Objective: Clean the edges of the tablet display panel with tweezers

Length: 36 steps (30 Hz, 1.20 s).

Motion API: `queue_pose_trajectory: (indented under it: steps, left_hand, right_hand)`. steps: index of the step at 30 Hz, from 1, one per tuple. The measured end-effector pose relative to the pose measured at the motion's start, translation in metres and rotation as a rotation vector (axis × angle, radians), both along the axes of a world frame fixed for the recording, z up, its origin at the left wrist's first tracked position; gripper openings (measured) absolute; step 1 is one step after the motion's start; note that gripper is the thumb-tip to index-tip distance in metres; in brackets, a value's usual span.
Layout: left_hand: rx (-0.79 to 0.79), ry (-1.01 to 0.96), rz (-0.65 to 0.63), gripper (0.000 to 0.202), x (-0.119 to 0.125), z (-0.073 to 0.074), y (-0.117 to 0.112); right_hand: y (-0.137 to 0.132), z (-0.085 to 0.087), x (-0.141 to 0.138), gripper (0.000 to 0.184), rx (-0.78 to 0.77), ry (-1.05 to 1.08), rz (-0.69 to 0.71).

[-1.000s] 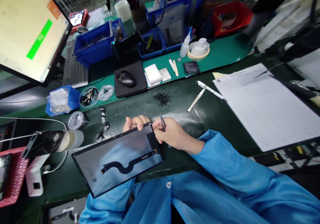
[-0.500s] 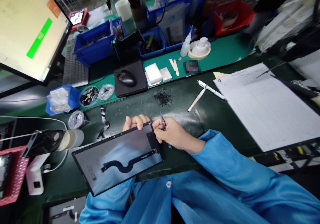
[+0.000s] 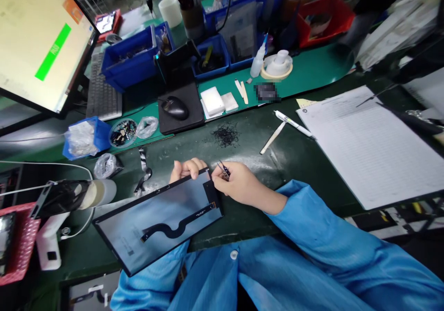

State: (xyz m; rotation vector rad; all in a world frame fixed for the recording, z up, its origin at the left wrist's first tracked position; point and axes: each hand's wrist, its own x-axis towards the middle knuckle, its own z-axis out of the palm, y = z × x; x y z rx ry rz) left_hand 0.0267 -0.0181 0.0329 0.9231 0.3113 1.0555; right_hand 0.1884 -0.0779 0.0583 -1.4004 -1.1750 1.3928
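A flat display panel (image 3: pixel 152 223) with a black flex cable (image 3: pixel 176 227) on its back lies tilted over the near edge of the dark green bench. My left hand (image 3: pixel 186 168) reaches from under the panel and its fingers curl over the far top edge, gripping it. My right hand (image 3: pixel 236 185) is closed in a pinch on metal tweezers (image 3: pixel 224 169), right at the panel's upper right corner. Both arms wear blue sleeves.
A heap of small black bits (image 3: pixel 225 135) lies beyond my hands. A pen (image 3: pixel 292 124), a flat stick (image 3: pixel 272 138) and a printed sheet (image 3: pixel 371 144) lie to the right. A mouse (image 3: pixel 174 108), keyboard (image 3: pixel 102 93), monitor (image 3: pixel 38 42), blue bins (image 3: pixel 129 61) and tape roll (image 3: pixel 93 194) stand left and behind.
The panel has tipped slightly, its left end shifting left and down. My right hand has turned the tweezers so they lean more to the left.
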Motion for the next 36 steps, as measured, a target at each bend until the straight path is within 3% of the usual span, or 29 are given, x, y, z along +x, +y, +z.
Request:
queue_pose_trajectory:
  steps: [5,9,18,25,36]
  left_hand:
    - [0.050,0.104,0.007,0.067,-0.001,0.003,-0.002]
    - [0.064,0.130,0.018,0.067,-0.002,0.002,-0.003]
    - [-0.052,0.027,0.047,0.066,0.002,0.003,-0.002]
    - [-0.173,0.053,0.074,0.066,0.006,0.013,-0.004]
    - [-0.284,0.097,0.058,0.068,0.003,0.016,-0.001]
  right_hand:
    - [-0.003,-0.006,0.000,0.013,0.086,-0.291,-0.029]
    - [-0.005,-0.004,0.000,0.009,0.140,-0.377,-0.033]
    - [-0.007,-0.001,-0.002,0.011,0.227,-0.358,-0.058]
    - [-0.009,-0.004,0.000,0.006,0.339,-0.285,-0.036]
    - [-0.008,-0.005,0.001,0.005,0.363,-0.252,-0.007]
